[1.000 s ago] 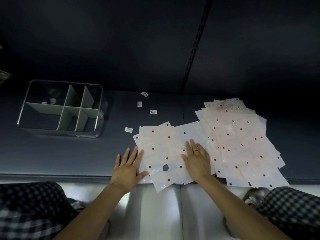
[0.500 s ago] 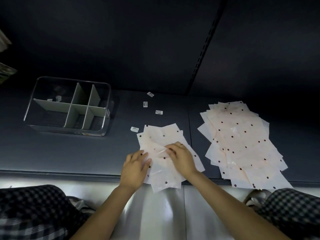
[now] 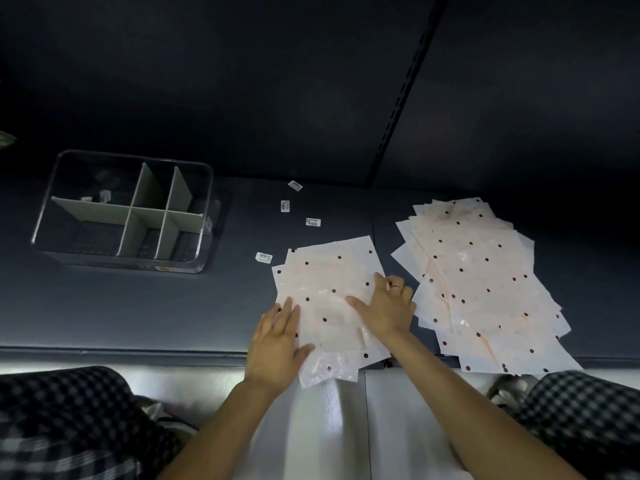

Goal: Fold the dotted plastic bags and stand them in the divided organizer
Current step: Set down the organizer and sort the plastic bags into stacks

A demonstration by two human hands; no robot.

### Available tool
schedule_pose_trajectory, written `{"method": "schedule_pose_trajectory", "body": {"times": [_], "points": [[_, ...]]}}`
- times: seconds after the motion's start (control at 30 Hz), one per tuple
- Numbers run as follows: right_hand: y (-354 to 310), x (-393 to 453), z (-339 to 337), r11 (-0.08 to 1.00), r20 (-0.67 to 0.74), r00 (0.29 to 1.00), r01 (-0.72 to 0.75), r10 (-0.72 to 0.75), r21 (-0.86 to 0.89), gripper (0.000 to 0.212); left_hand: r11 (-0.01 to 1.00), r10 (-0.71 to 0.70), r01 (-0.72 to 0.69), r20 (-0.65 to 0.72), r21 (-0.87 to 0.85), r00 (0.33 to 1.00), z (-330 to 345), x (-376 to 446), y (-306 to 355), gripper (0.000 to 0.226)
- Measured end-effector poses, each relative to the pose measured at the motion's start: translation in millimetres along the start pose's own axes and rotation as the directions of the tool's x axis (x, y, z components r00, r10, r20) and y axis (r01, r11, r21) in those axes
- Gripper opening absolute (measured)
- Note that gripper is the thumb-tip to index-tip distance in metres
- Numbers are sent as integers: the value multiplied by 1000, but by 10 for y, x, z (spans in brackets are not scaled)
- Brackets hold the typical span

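Far left: clear organizer (image 3: 121, 211) with grey dividers, well apart from the bags. Four small labels (image 3: 313, 222) scattered between. Centre: small stack of dotted bags (image 3: 329, 282) at the shelf's front edge, lowest bag overhanging. Left hand (image 3: 277, 341) flat on the stack's left side, fingers straight and together. Right hand (image 3: 384, 310) on the right edge, fingers loosely spread, pressing. Far right: larger pile (image 3: 481, 282), untouched. Best to square the edges first, pin one side flat, then crease firmly.
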State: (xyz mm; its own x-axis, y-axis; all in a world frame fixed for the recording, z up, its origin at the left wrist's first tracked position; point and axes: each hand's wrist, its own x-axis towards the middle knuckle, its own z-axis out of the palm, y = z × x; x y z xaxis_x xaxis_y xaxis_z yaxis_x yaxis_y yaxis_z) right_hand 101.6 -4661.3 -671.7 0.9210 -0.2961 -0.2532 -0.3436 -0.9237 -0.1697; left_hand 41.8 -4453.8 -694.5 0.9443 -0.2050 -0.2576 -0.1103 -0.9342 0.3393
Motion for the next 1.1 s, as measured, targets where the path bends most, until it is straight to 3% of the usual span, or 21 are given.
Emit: {"method": "schedule_pose_trajectory", "body": {"times": [0.1,0.17,0.23,0.33,0.43,0.5,0.57,0.63,0.7,0.77,0.8,0.87,1.1], "points": [[122,68,-17,997,-49,997,-53,56,61,77,994,49,-48,-1,100,999,60,-70,-70,70],[185,127,-54,967,25,996,-92,89,239,71,995,31,-29,-20,99,999,49,-62,-101,66],[244,173,-110,864,110,988,-150,111,481,64,997,-1,3,-27,72,1000,37,-42,-128,62],[341,156,-243,660,134,991,-121,31,741,44,999,-18,19,-29,40,999,22,-40,-134,59],[411,91,-411,430,217,975,-175,-51,886,16,988,-76,59,-123,-140,989,-33,-5,-85,54],[403,36,-464,387,297,948,-234,-113,892,11,919,-170,97,-160,-382,972,-92,38,-41,49],[349,-23,-407,396,366,911,-269,-192,878,13,824,-246,121,-158,-553,956,-137,60,-22,46],[255,-107,-290,471,401,892,-268,-209,840,20,807,-255,127,-145,-577,956,-156,57,-28,45],[146,-169,-174,682,306,940,-127,-148,720,29,827,-233,134,-117,-545,965,-154,47,-34,44],[40,-201,-103,910,126,988,33,-93,413,43,844,-220,141,-94,-517,971,-147,40,-25,43],[-9,-223,-93,957,78,994,47,-72,286,51,844,-218,141,-91,-518,972,-147,38,-13,44],[-92,-257,-84,978,98,995,-11,-10,207,62,825,-214,136,-80,-548,974,-152,37,21,45],[-116,-192,-86,881,254,952,-265,174,391,56,841,-172,123,-44,-527,984,-177,8,45,47]]}}
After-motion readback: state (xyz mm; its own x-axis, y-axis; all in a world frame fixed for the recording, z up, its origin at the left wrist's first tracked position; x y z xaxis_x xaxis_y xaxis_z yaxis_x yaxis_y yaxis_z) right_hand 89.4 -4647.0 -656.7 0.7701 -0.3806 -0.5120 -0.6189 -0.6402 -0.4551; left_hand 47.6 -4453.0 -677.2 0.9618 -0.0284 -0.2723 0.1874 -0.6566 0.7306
